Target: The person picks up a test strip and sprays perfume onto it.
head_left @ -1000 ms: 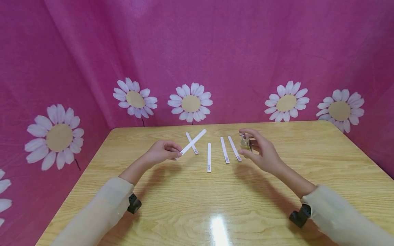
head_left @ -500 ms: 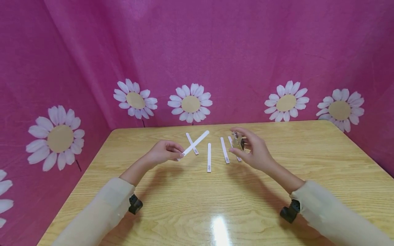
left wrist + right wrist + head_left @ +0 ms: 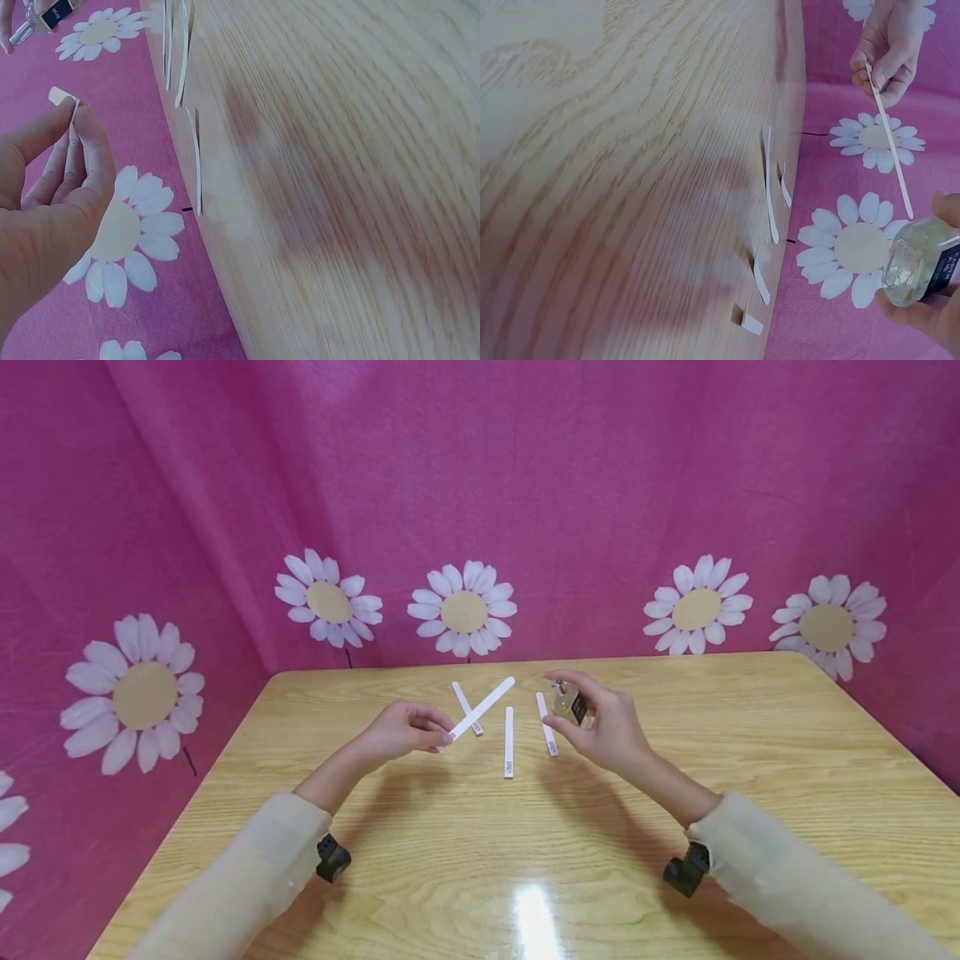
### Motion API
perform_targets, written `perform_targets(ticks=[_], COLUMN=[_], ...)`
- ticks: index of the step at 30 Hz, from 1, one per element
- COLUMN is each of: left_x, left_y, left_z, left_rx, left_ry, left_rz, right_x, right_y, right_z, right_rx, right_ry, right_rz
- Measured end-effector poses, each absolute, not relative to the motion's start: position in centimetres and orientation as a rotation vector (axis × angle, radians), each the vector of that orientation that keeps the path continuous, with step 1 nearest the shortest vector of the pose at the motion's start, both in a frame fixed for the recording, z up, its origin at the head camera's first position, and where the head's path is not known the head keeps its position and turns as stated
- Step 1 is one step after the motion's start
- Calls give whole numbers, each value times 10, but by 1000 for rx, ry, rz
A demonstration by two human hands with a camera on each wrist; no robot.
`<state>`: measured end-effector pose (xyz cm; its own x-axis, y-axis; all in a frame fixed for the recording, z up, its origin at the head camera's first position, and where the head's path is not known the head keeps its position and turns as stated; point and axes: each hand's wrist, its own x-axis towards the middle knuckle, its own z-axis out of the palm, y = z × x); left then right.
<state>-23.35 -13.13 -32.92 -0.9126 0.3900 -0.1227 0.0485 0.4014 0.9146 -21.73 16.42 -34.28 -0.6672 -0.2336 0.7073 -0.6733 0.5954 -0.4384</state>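
Observation:
A white perfume test strip (image 3: 487,703) is pinched at its lower end between the thumb and fingers of my left hand (image 3: 399,730). It slants up to the right, above the table. My right hand (image 3: 613,732) grips a small clear glass perfume bottle (image 3: 909,264) with a black label, held in the air right of the strip. In the head view its index finger lies at the spray top and the thumb at the base. The strip's far end points towards the bottle, with a gap between them. Drops or spray cannot be made out.
On the wooden table (image 3: 480,843) lie several more strips, among them a middle strip (image 3: 509,743) and a right strip (image 3: 547,725). Another strip (image 3: 459,695) lies partly behind the held one. A pink curtain (image 3: 577,510) with daisies stands behind the table.
My right hand has moved left with the perfume bottle, closer to the held strip, and now covers the rightmost strip on the table. My left hand has shifted slightly right.

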Motion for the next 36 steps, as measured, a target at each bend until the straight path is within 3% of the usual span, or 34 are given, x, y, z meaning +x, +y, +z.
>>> perform_targets(ticks=[36], left_x=[-235], left_y=[-132], left_z=[-329], left_rx=[300], left_ry=[2339], left_rz=[1535], right_x=[-210], right_y=[165], right_z=[-346], right_rx=[656], right_ry=[-2180], right_rz=[954])
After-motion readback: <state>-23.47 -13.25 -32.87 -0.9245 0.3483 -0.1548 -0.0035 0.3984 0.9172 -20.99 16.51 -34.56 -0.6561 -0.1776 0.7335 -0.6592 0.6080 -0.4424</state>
